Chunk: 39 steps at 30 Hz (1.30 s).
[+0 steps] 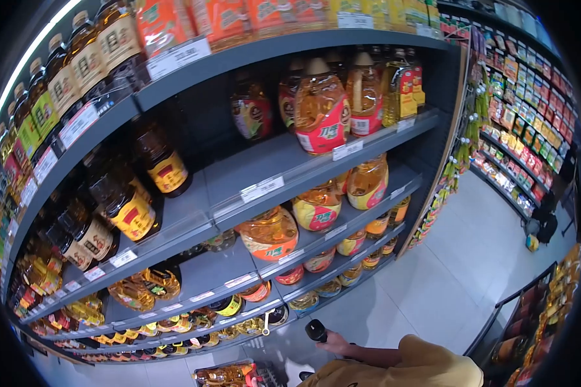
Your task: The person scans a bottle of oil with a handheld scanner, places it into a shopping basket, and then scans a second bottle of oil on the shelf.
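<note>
My right hand [332, 342] is low in the view, reaching left from a yellow-brown sleeve [432, 361]. Its fingers are closed around a dark object [316, 330] with a rounded black end; the rest of that object is hidden. Behind it and to the left are the lowest shelf rows, with a dark bottle [277, 315] nearest. Below and left of the hand, a container holding packed oil bottles [229, 375] is cut off by the bottom edge. My left hand does not show.
A grey shelf unit [252, 161] with oil bottles fills the left and middle. A white hook-like piece [266, 322] sticks out low down. Packet racks [523, 97] stand at the upper right, and a bottle rack [523, 335] at the lower right. Pale floor tiles [426, 284] lie between.
</note>
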### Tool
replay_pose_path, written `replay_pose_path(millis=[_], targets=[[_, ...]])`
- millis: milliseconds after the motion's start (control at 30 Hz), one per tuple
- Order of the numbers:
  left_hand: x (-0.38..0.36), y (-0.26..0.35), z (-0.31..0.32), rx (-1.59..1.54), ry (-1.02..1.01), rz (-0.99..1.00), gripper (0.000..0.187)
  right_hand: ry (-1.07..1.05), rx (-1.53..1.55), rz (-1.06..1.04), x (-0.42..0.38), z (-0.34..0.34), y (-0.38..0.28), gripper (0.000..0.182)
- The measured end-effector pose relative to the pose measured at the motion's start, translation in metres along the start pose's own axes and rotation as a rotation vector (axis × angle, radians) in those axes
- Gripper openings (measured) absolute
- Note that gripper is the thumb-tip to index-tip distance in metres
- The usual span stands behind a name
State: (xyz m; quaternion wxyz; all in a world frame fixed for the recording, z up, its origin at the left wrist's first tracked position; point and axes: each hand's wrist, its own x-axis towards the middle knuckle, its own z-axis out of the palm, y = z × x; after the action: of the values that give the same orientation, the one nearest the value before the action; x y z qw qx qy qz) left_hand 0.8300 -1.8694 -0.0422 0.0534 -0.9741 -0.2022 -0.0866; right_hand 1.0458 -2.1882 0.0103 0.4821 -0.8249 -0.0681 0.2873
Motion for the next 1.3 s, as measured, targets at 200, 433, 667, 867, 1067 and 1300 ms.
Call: replay_pose_path(millis=[200, 433, 667, 867, 1067, 1300], targets=[[0.017, 0.009, -0.019, -0.155, -0.163, -0.151, 0.049, 0.066, 0.095, -0.053, 0.014, -0.016, 0.033, 0.056], [0.015, 0.005, -0.031, -0.308, -0.325, -0.396, 0.049, 0.110, 0.150, -0.108, 0.001, -0.055, 0.041, 0.053], [0.006, 0.005, -0.036, -0.381, -0.392, -0.584, 0.050, 0.188, 0.164, -0.070, -0.009, -0.084, 0.050, 0.049], [0.015, 0.011, -0.037, -0.404, -0.407, -0.652, 0.050, 0.212, 0.177, -0.094, -0.006, -0.086, 0.074, 0.042], [0.017, 0.008, -0.037, -0.405, -0.410, -0.684, 0.051, 0.227, 0.217, -0.076, -0.009, -0.086, 0.082, 0.042], [0.016, 0.007, -0.038, -0.421, -0.407, -0.724, 0.052, 0.234, 0.134, -0.026, -0.019, -0.098, 0.080, 0.047]])
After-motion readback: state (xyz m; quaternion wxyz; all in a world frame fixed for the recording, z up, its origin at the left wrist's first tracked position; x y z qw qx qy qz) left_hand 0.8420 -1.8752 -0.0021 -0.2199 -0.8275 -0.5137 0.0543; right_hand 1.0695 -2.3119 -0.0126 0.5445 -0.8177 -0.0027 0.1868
